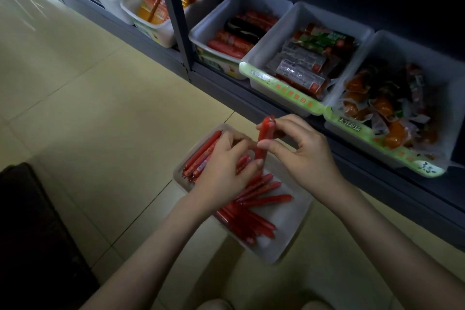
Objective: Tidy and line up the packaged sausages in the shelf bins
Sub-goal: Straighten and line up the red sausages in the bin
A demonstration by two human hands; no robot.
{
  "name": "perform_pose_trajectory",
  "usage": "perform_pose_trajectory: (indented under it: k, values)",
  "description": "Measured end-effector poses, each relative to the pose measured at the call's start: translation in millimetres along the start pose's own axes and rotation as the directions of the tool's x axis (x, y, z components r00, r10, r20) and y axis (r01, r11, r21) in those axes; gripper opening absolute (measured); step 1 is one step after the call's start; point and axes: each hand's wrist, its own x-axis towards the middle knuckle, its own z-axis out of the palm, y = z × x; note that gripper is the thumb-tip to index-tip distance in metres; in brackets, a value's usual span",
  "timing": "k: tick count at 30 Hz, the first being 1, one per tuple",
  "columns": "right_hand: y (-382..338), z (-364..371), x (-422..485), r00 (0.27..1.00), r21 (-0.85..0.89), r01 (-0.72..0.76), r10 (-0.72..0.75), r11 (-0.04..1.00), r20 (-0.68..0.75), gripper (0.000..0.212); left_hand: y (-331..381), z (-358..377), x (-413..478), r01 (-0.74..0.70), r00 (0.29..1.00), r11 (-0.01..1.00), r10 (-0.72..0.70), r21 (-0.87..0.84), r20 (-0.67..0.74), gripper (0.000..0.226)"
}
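On the tiled floor at lower centre of the frame sits a clear bin (289, 246) of red sausages (201, 156) (some lined up at its left end, others loose). The left hand (224, 166) lies on the row with bent fingers; I cannot tell whether it grips any. Just right of it, the right hand (304, 156) pinches a single sausage (263, 137) upright above the bin. Shelf bins (274, 40) of packaged sausages fill the upper right.
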Motion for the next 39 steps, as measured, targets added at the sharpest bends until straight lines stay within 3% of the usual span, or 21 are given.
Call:
perform_pose_trajectory:
  k: [3,5,7,10,14,18,23,26,28,32,35,39]
  values:
    - [25.0,13.1,2.7,0.971,-0.056,-0.237,0.238,0.97,0.026,0.034,-22.9,6.1,4.4,0.102,0.982,0.984,-0.123,0.146,0.144,0.018]
    - [50.8,23.1,-1.3,0.891,-0.188,-0.412,0.438,0.891,0.121,0.055,-43.7,18.4,3.6,0.167,0.941,0.926,-0.253,0.338,0.227,0.024]
    - [81.3,36.6,-14.1,0.781,-0.365,-0.472,0.573,0.803,0.248,0.066,-65.6,36.5,-2.3,0.148,0.867,0.844,-0.361,0.515,0.343,0.031]
    - [118.7,62.1,-43.8,0.635,-0.535,-0.407,0.651,0.74,0.416,0.052,-90.9,63.8,-10.5,0.093,0.76,0.734,-0.488,0.673,0.428,0.031]
    - [137.6,94.9,-84.9,0.408,-0.643,-0.27,0.69,0.717,0.597,0.043,-97.4,82.9,-5.0,0.042,0.756,0.664,-0.51,0.746,0.411,0.035]
    - [141.4,114.3,-101.9,0.359,-0.717,-0.195,0.729,0.669,0.583,0.063,-103.7,85.0,0.6,0.019,0.776,0.667,-0.479,0.744,0.41,0.036]
    - [142.6,107.0,-95.4,0.294,-0.702,-0.15,0.709,0.697,0.641,0.04,-100.9,76.9,-16.5,0.035,0.812,0.741,-0.412,0.671,0.413,0.038]
    - [142.2,103.9,-93.1,0.322,-0.657,-0.223,0.691,0.72,0.648,0.024,-98.5,74.0,-30.0,0.029,0.86,0.866,-0.276,0.499,0.429,0.033]
    - [139.0,98.8,-84.8,0.358,-0.602,-0.27,0.658,0.752,0.662,0.015,-95.6,75.5,-37.6,0.001,0.854,0.934,-0.187,0.357,0.485,0.033]
    - [113.7,68.1,-51.6,0.5,-0.537,-0.303,0.611,0.787,0.614,0.02,-74.0,77.7,-43.1,-0.048,0.799,0.934,-0.176,0.353,0.574,0.047]
    - [77.1,36.0,-28.4,0.643,-0.405,-0.38,0.552,0.832,0.531,0.013,-54.7,74.3,-36.7,-0.044,0.892,0.873,-0.185,0.487,0.412,0.049]
    - [26.0,2.4,-10.5,0.828,-0.189,-0.359,0.406,0.914,0.386,0.01,-19.8,51.2,-21.6,0.005,0.993,0.904,-0.054,0.428,0.102,0.023]
